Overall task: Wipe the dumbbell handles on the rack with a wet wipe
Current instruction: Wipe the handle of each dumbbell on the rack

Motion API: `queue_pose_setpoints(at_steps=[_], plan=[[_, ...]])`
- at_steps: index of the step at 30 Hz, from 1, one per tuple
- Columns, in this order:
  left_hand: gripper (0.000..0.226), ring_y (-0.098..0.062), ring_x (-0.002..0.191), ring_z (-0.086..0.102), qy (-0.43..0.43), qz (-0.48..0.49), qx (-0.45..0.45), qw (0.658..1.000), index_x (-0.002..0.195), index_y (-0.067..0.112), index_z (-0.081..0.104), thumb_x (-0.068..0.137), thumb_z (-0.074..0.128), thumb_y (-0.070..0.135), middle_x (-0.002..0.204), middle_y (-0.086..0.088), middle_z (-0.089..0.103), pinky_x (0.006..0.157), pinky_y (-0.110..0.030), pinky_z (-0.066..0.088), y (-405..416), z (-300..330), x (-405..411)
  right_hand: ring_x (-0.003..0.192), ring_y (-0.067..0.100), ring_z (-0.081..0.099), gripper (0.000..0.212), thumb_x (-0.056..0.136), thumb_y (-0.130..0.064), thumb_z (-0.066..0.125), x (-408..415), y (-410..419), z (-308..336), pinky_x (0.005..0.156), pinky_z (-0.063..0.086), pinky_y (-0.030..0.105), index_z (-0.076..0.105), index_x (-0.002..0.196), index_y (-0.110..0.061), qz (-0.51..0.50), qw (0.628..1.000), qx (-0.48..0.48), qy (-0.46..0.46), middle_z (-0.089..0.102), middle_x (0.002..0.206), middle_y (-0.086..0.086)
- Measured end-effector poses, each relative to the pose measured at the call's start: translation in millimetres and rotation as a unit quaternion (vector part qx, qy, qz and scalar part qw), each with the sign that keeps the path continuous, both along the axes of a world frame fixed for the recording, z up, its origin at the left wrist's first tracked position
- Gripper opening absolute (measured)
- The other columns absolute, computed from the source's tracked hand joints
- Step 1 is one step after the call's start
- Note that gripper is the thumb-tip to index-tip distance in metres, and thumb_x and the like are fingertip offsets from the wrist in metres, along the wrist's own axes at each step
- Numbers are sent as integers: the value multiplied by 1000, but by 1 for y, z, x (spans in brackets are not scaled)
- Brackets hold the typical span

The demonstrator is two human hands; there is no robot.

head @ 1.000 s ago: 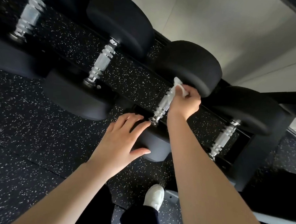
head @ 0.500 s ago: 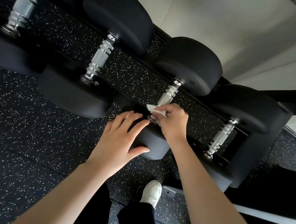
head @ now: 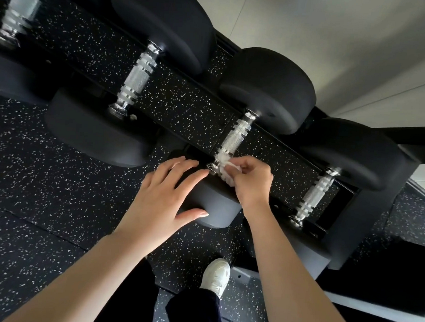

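Several black dumbbells with knurled chrome handles lie across a black rack (head: 366, 235). My right hand (head: 248, 181) pinches a crumpled white wet wipe (head: 224, 167) against the near end of the middle dumbbell's handle (head: 234, 138), close to its near head (head: 211, 198). My left hand (head: 164, 197) rests flat with spread fingers on top of that near head. To the left lies another dumbbell handle (head: 137, 77), and to the right a smaller dumbbell handle (head: 315, 195). A further chrome handle (head: 20, 7) shows blurred at the top left.
Black rubber flooring (head: 42, 200) with white speckles runs under and in front of the rack. My white shoe (head: 216, 277) and dark trouser leg stand close to the rack's base. A pale wall (head: 338, 44) rises behind the rack.
My right hand slid the wipe down the middle handle from its far end to its near end. My left hand stayed on the near head.
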State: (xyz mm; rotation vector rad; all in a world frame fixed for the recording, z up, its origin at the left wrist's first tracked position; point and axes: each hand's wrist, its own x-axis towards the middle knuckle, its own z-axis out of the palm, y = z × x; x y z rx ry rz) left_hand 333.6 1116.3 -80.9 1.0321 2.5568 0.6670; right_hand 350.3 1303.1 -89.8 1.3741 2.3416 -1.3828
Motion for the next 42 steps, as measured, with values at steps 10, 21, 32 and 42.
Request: queue_pose_setpoints(at_steps=[10, 21, 32, 42], plan=[[65, -23, 130, 38, 6, -3, -3, 1000, 136, 24, 44, 81, 42, 60, 138, 2, 45, 92, -47, 45, 0, -1, -1, 84, 13, 66, 19, 79, -10, 72, -39, 7, 2, 79, 53, 25, 63, 72, -25, -205, 968, 39, 136, 69, 88, -6], [66, -22, 131, 36, 2, -4, -11, 1000, 136, 26, 43, 81, 42, 61, 139, 3, 44, 93, -46, 43, 0, 0, -1, 91, 13, 67, 10, 81, -15, 71, -52, 16, -3, 92, 52, 40, 62, 79, -19, -287, 932, -120, 185, 69, 87, -3], [66, -22, 131, 36, 4, -2, -9, 1000, 137, 27, 42, 81, 43, 62, 140, 4, 43, 93, -46, 42, -1, -4, 0, 56, 8, 48, 11, 93, 0, 49, -53, 35, -27, 65, 47, 20, 52, 92, -10, -317, 827, -392, 247, 54, 75, 4], [66, -22, 133, 35, -5, 1, -9, 1000, 137, 26, 42, 81, 42, 61, 140, 4, 42, 95, -47, 42, 0, -2, 0, 52, 8, 45, 24, 91, 10, 44, -36, 41, -32, 65, 50, 21, 45, 75, -7, -243, 821, -448, 257, 47, 71, 8]])
